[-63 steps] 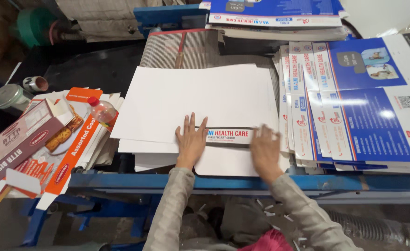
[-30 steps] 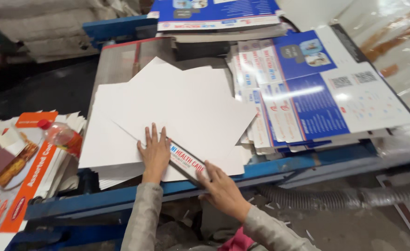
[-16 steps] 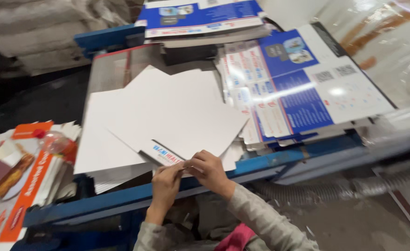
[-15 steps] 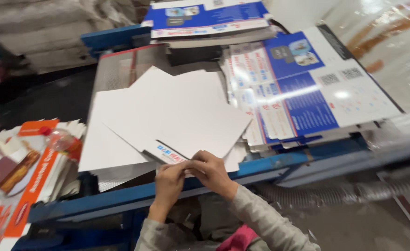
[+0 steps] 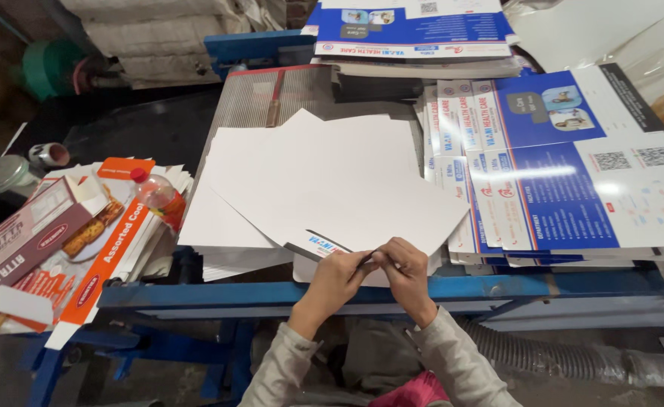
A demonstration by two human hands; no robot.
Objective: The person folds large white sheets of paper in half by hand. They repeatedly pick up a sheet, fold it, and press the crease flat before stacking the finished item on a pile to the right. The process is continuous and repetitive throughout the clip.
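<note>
Two hands pinching the near edge of a white card sheet at a blue worktop.

Beyond the hands, the blue metal worktop (image 5: 497,286) carries one loose pile of large white card sheets (image 5: 324,181); to their right lies one fanned stack of blue-and-white printed sheets (image 5: 558,188), far left one heap of orange flattened cartons (image 5: 98,249) with one red-capped plastic bottle (image 5: 158,200). The left hand (image 5: 333,279) and right hand (image 5: 406,273) meet, fingers closed together on the sheet's near edge.
</note>
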